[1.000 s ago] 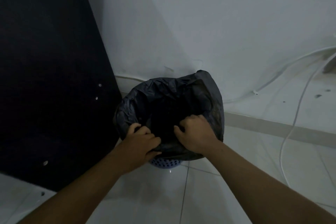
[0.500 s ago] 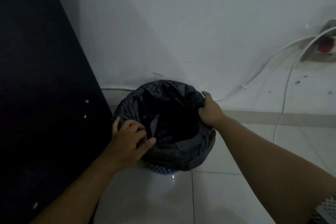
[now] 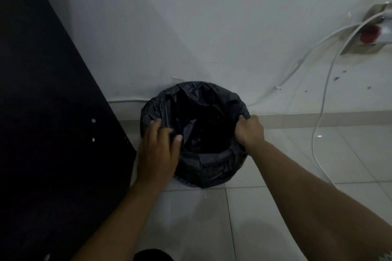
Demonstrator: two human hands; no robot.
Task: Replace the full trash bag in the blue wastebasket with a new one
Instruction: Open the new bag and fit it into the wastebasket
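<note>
Two bare forearms enter from the lower edge and reach forward over the tiled floor (image 3: 191, 229).

Left hand (image 3: 158, 152): lies on the left rim of the bag (image 3: 212, 167), fingers reaching over the edge, thumb set out toward the opening. It touches the film; whether it pinches it cannot be told.

Right hand (image 3: 250, 131): clenched in a fist round the bag's right rim, with a fold of film gathered in its grip.

The bag is black, mouth open and interior dark. It sits in the basket (image 3: 184, 183) with its top turned down over the outside wall. Of the basket only a narrow blue perforated strip shows, below the bag's lower edge at the near side.

The basket stands on the floor between the two hands, just beside a dark panel (image 3: 53, 133) on the left and close to the foot of the white wall (image 3: 191, 27).

Farther right, a white cable (image 3: 318, 125) runs across the floor and up to a socket (image 3: 369, 36) with a red part, well apart from the basket.
</note>
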